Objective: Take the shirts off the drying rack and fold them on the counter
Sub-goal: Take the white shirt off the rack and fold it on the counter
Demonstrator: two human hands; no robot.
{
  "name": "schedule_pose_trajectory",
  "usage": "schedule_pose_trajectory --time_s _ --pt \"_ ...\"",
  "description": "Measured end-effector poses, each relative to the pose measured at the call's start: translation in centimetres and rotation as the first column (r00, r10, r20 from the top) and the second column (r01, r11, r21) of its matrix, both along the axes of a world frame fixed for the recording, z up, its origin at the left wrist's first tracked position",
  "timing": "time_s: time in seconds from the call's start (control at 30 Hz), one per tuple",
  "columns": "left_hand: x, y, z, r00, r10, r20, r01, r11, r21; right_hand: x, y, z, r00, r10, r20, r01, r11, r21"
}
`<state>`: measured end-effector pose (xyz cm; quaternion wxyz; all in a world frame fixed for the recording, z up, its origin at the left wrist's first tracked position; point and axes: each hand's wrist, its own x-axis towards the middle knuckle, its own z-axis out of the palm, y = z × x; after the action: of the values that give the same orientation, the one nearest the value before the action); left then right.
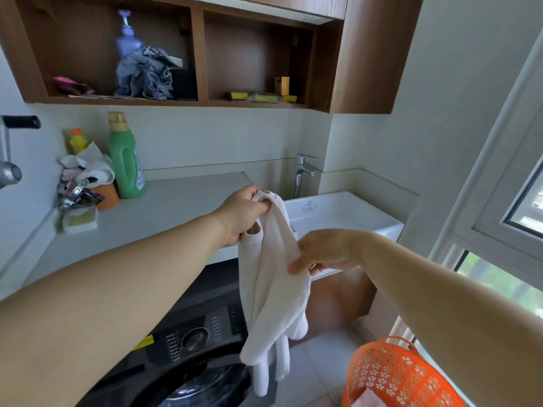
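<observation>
The left hand (244, 212) is curled tight around the top of a white shirt (271, 283). The right hand (326, 251) pinches the same shirt lower down, at its side, with thumb and fingers. The shirt hangs in the air between the two hands, in front of the grey counter (182, 198) and above the dark washing machine (194, 342). It is not lying on the counter.

An orange basket (393, 377) with little flower holes sits on the floor at the bottom right. Something pale pink is inside it (only a corner shows). A white sink (346, 215) sits at the right end of the counter, with a shiny tap (302, 174) behind it.

On the counter's left end stand a big green bottle (125, 160) and a small yellow bottle (78, 141), with crumpled white paper (88, 165) beside them.

Up high is a brown wooden shelf (199, 54) with two boxes. The left box holds a blue pump bottle (127, 39) and a bunched-up blue-grey cloth (147, 74). The right box holds yellow sponges (258, 96)
</observation>
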<state>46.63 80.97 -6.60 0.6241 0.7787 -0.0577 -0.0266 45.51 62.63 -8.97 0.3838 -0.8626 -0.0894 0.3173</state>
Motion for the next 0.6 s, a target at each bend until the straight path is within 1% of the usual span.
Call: schedule_pose_trajectory --time_s 0.07,0.1,0.13,0.17,0.2,0.23,0.27,0.33,0.37,0.43,0.53,0.6 --pt "0.2 -0.1 -0.4 1.000 -0.009 0.016 0.008 0.999 0.050 0.0 -0.9 -0.7 0.997 -0.060 -0.045 0.064 0.993 0.096" --pt "0.2 0.0 -0.5 1.000 -0.016 0.014 0.015 0.998 0.063 0.1 -1.3 -0.8 0.990 -0.132 -0.044 0.138 0.973 0.186" --pt "0.3 0.1 -0.4 1.000 -0.021 0.012 0.020 0.998 0.066 0.3 -1.8 -0.9 0.971 -0.234 -0.045 0.237 0.926 0.294" --pt "0.4 0.2 -0.3 1.000 -0.025 0.014 0.025 0.998 0.063 0.4 -2.2 -0.9 0.938 -0.341 -0.067 0.337 0.847 0.411" --pt "0.6 0.3 -0.1 0.999 -0.030 0.016 0.029 0.998 0.057 0.4 -2.5 -0.9 0.905 -0.416 -0.088 0.403 0.771 0.493" --pt "0.7 0.2 0.2 0.999 -0.045 0.017 0.044 0.998 0.046 0.5 -2.8 -0.9 0.892 -0.444 -0.085 0.418 0.739 0.529" --pt "0.7 0.2 0.5 0.997 -0.071 0.020 0.070 0.997 0.036 0.6 -2.8 -0.9 0.901 -0.431 -0.058 0.394 0.752 0.529" --pt "0.5 -0.3 0.8 0.988 -0.152 0.007 0.152 0.988 0.036 0.5 -2.4 -1.0 0.929 -0.370 0.025 0.315 0.823 0.473" --pt "0.5 -0.6 0.9 0.980 -0.200 -0.006 0.200 0.979 0.037 0.4 -2.1 -1.0 0.931 -0.359 0.064 0.292 0.839 0.460" --pt "0.4 -1.0 0.8 0.964 -0.265 -0.024 0.266 0.964 0.020 0.5 -1.6 -1.2 0.921 -0.368 0.127 0.262 0.828 0.495" --pt "0.7 -1.0 0.7 0.957 -0.290 -0.026 0.290 0.957 -0.014 0.8 -1.1 -0.9 0.905 -0.381 0.188 0.231 0.814 0.533" --pt "0.9 -0.7 0.7 0.954 -0.301 -0.015 0.300 0.954 -0.023 1.3 -1.1 -0.8 0.896 -0.386 0.218 0.230 0.825 0.516"
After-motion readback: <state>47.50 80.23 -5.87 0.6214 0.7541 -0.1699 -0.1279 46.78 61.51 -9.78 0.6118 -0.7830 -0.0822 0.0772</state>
